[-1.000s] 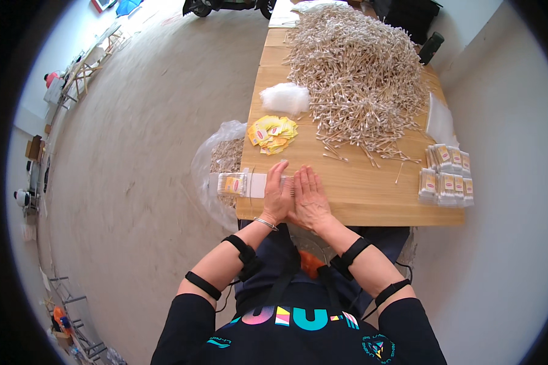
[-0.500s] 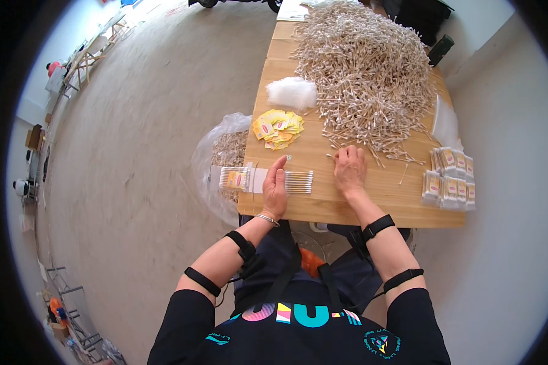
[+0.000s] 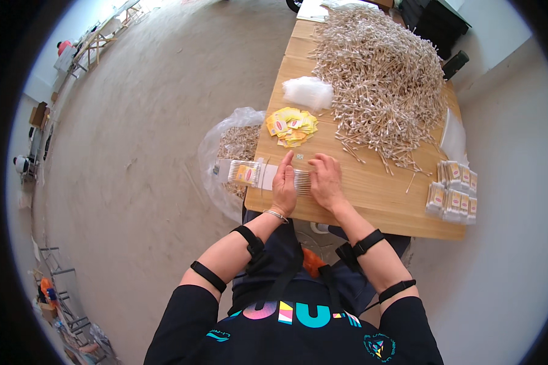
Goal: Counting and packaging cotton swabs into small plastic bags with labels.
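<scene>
A short row of cotton swabs [image 3: 302,182] lies side by side near the table's front edge, between my two hands. My left hand [image 3: 284,188] stands on its edge against the row's left end, fingers stretched out. Curled over the right end is my right hand [image 3: 327,184]; its fingertips point down, and whatever they pinch is hidden. Left of my left hand lies a white strip [image 3: 266,176]. Beyond it, at the table's left edge, is a clear pack of swabs with a yellow card [image 3: 245,173]. A large heap of loose cotton swabs [image 3: 386,79] covers the far part of the table.
Yellow cards [image 3: 292,128] lie scattered beyond my left hand, with clear plastic bags [image 3: 308,93] behind them. Filled swab packs [image 3: 453,194] are stacked at the right edge, near a translucent sheet [image 3: 453,140]. A plastic sack of swabs [image 3: 237,143] hangs low beside the table's left edge.
My right hand has moved left from the heap's near edge to the row of swabs, close to my left hand. The whole view has shifted slightly.
</scene>
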Demonstrator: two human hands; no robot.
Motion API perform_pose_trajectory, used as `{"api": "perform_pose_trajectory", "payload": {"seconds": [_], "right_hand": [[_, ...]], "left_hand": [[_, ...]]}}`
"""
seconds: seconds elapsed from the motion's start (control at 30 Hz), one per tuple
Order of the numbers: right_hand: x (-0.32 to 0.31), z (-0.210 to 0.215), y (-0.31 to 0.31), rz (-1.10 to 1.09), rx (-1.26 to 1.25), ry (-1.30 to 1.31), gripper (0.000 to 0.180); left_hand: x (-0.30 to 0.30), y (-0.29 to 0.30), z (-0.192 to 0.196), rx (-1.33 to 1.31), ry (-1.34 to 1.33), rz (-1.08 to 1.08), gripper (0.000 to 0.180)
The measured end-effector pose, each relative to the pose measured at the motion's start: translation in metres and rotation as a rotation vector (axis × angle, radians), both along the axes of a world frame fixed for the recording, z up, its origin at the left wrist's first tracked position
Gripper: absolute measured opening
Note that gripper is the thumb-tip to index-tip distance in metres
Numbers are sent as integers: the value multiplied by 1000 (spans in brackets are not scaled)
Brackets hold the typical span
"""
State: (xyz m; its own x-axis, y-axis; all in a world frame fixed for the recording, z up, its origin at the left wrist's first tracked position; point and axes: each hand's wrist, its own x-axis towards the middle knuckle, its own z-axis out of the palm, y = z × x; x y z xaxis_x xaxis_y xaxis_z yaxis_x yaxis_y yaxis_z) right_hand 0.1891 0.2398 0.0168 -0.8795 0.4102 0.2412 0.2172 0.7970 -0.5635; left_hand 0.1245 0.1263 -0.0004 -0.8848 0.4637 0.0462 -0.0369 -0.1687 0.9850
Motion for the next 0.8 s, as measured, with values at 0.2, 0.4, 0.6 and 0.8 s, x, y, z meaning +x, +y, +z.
{"api": "perform_pose_trajectory", "payload": {"seconds": [0.2,0.4,0.6,0.8], "right_hand": [[31,-2,-23,87,113,-138,70],[27,-1,-36,74,256,-356,83],[27,-7,-36,51,269,-320,83],[33,-3,-40,101,275,-297,84]], "left_hand": [[-3,-3,-4,38,-51,-10,49],[-3,-1,-2,71,-69,-87,51],[-3,-4,-2,-35,9,-141,52],[-1,2,-3,76,-66,-24,51]]}}
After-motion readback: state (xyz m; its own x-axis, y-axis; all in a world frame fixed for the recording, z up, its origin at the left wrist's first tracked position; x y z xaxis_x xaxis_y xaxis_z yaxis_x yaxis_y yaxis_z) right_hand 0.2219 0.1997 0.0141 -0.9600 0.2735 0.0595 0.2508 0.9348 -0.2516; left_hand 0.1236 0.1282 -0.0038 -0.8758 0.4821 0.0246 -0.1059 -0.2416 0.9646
